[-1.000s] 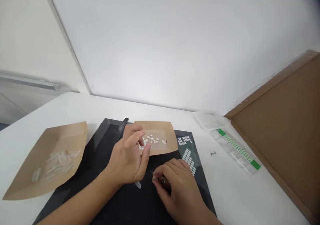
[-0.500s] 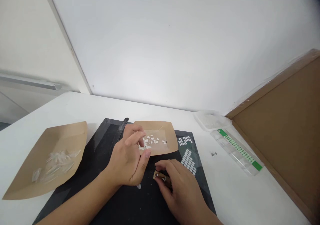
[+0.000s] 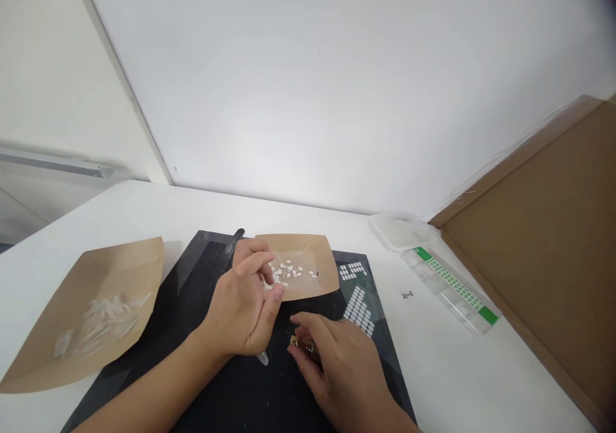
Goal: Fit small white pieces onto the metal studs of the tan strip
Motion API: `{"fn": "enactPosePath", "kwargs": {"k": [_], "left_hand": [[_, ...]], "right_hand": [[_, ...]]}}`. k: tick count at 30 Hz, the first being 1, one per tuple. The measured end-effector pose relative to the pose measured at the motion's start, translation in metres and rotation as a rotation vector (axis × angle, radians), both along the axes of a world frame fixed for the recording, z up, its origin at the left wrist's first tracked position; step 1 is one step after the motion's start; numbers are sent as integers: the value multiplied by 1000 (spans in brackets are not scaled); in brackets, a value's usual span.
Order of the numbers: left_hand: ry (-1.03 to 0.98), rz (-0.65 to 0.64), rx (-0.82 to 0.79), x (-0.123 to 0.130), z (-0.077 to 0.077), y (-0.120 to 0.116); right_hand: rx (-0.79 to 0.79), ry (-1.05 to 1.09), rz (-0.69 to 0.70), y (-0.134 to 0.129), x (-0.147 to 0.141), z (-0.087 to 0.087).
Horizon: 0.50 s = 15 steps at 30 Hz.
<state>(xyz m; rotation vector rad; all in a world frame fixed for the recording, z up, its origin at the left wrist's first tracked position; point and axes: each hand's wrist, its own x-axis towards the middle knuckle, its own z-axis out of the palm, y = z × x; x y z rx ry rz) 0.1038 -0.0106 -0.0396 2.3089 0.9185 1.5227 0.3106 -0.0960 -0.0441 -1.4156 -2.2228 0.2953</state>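
My left hand is raised over the dark mat, in front of the paper tray. Its fingers are loosely curled, the thumb stands apart from them, and no object shows between them. A clear plastic sliver shows just below the palm; whether the hand touches it I cannot tell. My right hand is closed around a small brown piece with shiny metal bits, low over the mat and mostly hidden by the fingers. Small white oval pieces lie scattered on clear film in the tray.
Left stands a paper tray of clear plastic pieces. A dark file lies behind my left hand. White oval stickers are on the mat's right side. Further right are metal clips, a clear compartment case and a cardboard panel.
The whole view has shifted slightly left. My right hand has drawn a little left and closed further over the brown piece. My left hand keeps nearly the same pose.
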Motion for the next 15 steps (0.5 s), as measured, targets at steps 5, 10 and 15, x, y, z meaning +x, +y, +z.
{"fn": "enactPosePath", "kwargs": {"k": [5,10,15], "left_hand": [[35,28,3,-2,-1,0],[243,99,10,1,12,-4],[307,74,167,5,12,-3]], "right_hand": [[-28,49,21,1,0,-1],[-24,-8,72,1,0,-1],[38,-26,209,6,9,22]]}}
